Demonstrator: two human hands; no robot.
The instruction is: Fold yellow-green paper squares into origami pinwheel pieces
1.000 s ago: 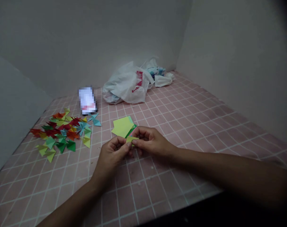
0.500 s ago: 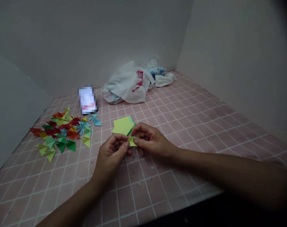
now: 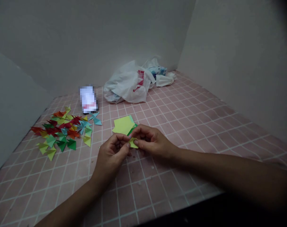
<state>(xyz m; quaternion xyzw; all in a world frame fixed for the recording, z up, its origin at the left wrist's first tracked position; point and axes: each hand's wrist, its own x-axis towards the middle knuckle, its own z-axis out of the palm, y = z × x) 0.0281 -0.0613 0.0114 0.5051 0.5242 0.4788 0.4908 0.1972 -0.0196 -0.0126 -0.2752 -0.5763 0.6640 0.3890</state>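
Note:
Between my two hands is a small folded piece of yellow paper. My left hand pinches its left end with thumb and fingertips. The thumb and fingers of my right hand grip the right side, partly covering it. Just beyond the hands lies a short stack of paper sheets, yellow on top, with light blue and green edges showing. To the left is a spread of folded paper pieces in red, orange, yellow, green and blue, each with pointed corners.
A phone with a lit, blurred screen stands behind the folded pieces. White plastic bags and a blue patterned packet sit at the back by the wall. A pink checked cloth covers the table.
The yellow paper has gone from a flat strip to a more bent, pointed shape between my fingers. Both hands stay almost in place; the whole view shifts slightly.

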